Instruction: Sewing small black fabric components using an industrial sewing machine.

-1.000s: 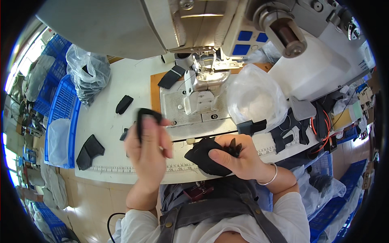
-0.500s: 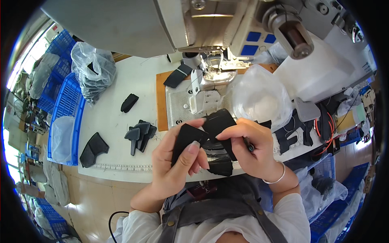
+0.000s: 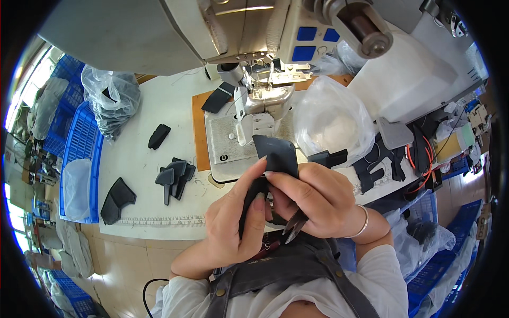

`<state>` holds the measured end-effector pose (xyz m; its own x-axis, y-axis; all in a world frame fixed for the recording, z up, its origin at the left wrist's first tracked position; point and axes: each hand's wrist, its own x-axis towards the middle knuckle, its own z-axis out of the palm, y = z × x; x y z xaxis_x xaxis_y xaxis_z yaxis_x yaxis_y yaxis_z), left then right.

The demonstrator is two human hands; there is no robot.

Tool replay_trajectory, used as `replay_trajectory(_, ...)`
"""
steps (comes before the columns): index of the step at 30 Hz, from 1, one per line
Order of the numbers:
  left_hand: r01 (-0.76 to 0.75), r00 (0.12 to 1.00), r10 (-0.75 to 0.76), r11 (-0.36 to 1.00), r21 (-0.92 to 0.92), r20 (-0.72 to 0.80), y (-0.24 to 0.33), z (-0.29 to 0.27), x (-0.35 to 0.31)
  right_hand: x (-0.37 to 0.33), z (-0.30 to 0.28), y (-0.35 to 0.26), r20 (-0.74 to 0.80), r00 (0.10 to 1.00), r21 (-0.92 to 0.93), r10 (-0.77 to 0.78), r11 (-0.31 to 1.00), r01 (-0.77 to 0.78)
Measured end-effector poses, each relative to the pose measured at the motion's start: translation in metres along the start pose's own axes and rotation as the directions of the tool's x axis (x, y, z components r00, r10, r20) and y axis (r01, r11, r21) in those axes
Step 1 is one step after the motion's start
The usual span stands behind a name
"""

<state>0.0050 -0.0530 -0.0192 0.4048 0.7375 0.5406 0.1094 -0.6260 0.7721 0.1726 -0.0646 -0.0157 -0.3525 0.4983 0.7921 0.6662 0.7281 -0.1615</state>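
Moved since half a second ago, in head view: left hand brought closer to right hand, dark piece turned from broadside to nearly edge-on. Black panel: tilted upright in front of machine, above table's near edge, lower end clamped in right thumb and fingers. Left hand: thumb and fingers closed on dark piece, one fingertip at panel's left edge; panel and piece joined or merely touching, cannot tell. Beneath right hand: dark pointed object, kind unclear. On table, left side: angled piece, overlapping pile, small roll, printed ruler along near edge. Beside machine plate: banded piece at left, clear bag at right, black strip just below bag. Farther right: black cutouts, orange cord. Beyond table's left edge: blue crate.
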Motion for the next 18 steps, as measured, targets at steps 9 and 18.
replay_trajectory(9,0.213,0.976,-0.219,0.942,-0.258,0.007,0.009,-0.010,-0.005,0.005,-0.006,0.022,-0.137,0.889,0.063,0.436,0.900,-0.432)
replay_trajectory(18,0.149,0.982,-0.187,0.847,-0.511,-0.024,-0.004,-0.010,-0.006,-0.001,0.007,-0.004,0.277,0.812,0.636,0.514,0.536,-0.555)
